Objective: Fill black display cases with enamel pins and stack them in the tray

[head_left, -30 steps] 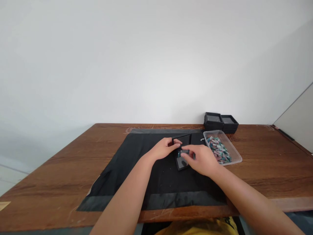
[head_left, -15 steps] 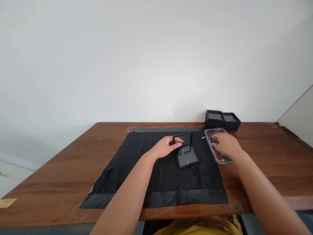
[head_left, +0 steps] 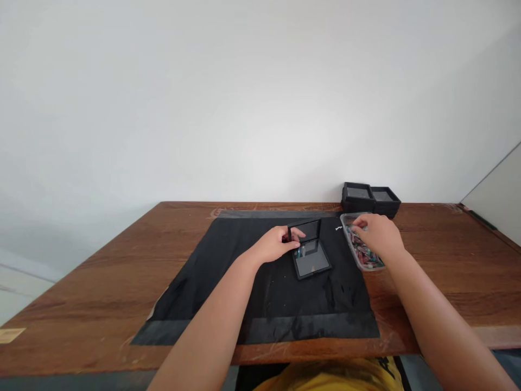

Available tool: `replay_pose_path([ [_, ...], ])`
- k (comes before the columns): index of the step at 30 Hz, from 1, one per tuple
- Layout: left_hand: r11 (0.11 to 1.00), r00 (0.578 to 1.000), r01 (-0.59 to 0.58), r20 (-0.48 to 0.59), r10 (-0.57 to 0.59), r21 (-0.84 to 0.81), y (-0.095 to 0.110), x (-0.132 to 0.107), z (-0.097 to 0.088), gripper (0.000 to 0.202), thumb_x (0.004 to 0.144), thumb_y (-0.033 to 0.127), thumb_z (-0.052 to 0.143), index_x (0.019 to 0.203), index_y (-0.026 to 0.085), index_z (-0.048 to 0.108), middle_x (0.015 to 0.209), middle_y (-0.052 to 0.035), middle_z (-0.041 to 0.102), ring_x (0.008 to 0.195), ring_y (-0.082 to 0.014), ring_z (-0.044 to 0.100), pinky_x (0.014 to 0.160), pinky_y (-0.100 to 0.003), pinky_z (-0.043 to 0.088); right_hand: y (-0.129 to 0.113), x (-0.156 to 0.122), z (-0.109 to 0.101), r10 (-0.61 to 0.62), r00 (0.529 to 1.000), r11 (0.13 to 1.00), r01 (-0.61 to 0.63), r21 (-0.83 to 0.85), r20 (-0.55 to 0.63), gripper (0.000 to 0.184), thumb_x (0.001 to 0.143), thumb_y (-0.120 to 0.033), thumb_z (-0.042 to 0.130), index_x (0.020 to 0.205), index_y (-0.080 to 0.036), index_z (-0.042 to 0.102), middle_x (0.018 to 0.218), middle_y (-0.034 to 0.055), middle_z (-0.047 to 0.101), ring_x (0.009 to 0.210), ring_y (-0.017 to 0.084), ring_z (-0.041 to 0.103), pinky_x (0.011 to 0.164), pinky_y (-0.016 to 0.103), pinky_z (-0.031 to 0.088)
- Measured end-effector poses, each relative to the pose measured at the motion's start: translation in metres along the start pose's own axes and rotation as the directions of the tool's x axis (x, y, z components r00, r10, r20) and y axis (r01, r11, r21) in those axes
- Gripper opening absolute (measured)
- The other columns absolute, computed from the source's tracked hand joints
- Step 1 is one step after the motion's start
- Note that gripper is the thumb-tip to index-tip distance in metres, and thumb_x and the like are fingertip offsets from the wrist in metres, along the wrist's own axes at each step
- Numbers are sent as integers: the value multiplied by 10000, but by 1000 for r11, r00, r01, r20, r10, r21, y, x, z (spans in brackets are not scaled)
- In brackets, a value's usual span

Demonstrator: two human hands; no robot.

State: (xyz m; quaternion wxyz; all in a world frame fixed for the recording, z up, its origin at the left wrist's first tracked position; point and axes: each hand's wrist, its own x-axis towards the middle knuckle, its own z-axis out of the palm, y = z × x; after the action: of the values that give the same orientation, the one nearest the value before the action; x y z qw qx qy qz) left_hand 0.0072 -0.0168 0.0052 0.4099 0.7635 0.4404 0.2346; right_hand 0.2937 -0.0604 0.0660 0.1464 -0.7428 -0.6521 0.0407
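A black hinged case (head_left: 312,264) with clear panes lies on the black mat, its lid half raised. My left hand (head_left: 279,243) grips the case at its left edge near the hinge, thumb in front and fingers partly behind the lid. A small blue-and-silver piece or its reflection shows inside by the thumb. Over a clear plastic container (head_left: 353,251) of small, mostly red and green pieces (head_left: 368,256), my right hand (head_left: 378,233) is bent with thumb and fingertips close together. What those fingertips hold, if anything, is too small to make out.
Stacked black frames (head_left: 371,201) stand at the back right near the wall. A small white scrap (head_left: 338,228) lies on the black mat (head_left: 228,260) beside the container. A beige label (head_left: 12,335) is at the wooden table's left front corner.
My right hand has lifted slightly out of the pieces in the container, which now show more. My left hand keeps its grip on the case, with the thumb shifted slightly.
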Motion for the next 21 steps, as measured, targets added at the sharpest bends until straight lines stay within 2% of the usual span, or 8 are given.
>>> replay_pose_path([
  [4, 1000, 1000, -1, -3, 1, 6, 1, 0, 0, 310, 813, 401, 615, 1028, 214, 734, 952, -47, 759, 873, -223, 688, 814, -344, 548, -5, -3, -1, 20, 974, 987, 18, 162, -227, 244, 865, -338, 628, 1057, -248, 749, 958, 37, 788, 836, 225, 699, 750, 324, 470],
  [7, 1000, 1000, -11, -3, 11, 10, 1, 1, 0, 309, 819, 411, 605, 1021, 222, 741, 936, -39, 756, 864, -218, 683, 810, -337, 546, -9, -6, -1, 14, 958, 976, 49, 213, -286, 269, 874, -378, 612, 1059, -233, 744, 945, 55, 788, 761, 214, 692, 745, 330, 475],
  [9, 1000, 1000, -15, -5, 15, 17, 1, 1, 0, 309, 821, 408, 602, 1027, 223, 741, 909, -34, 752, 857, -216, 682, 807, -336, 544, -11, -7, -1, 6, 968, 977, 47, 206, -251, 259, 865, -379, 636, 1049, -233, 744, 909, 49, 785, 770, 215, 694, 729, 322, 468],
  [13, 1000, 1000, -14, -1, 14, 21, 1, 0, -1, 289, 821, 389, 601, 1010, 219, 737, 902, -31, 748, 861, -215, 681, 816, -337, 540, -9, -3, 0, 0, 995, 986, 16, 164, -100, 194, 836, -345, 701, 986, -234, 756, 822, 26, 762, 817, 210, 695, 715, 300, 453],
  [17, 1000, 1000, -18, 6, 18, 19, 2, 0, 0, 267, 817, 384, 606, 976, 214, 736, 972, -42, 758, 866, -214, 683, 829, -340, 541, -6, 1, 1, -20, 1000, 993, 20, 117, -2, 99, 856, -276, 674, 877, -231, 760, 859, 25, 768, 859, 204, 689, 729, 297, 448],
  [19, 1000, 1000, -13, 2, 13, 22, 2, 0, 0, 274, 818, 385, 605, 993, 221, 739, 957, -36, 761, 864, -216, 685, 817, -339, 544, -5, 1, 2, -18, 999, 998, 15, 66, 32, 129, 868, -282, 656, 927, -246, 764, 920, 24, 776, 921, 221, 689, 744, 308, 453],
  [21, 1000, 1000, -11, -2, 11, 27, 2, 0, 0, 285, 816, 384, 607, 1009, 224, 742, 927, -31, 761, 866, -218, 687, 810, -339, 544, -4, 0, 4, 7, 997, 1000, -6, -9, 78, 224, 867, -309, 654, 1063, -266, 754, 998, 32, 777, 980, 246, 687, 761, 326, 462],
])
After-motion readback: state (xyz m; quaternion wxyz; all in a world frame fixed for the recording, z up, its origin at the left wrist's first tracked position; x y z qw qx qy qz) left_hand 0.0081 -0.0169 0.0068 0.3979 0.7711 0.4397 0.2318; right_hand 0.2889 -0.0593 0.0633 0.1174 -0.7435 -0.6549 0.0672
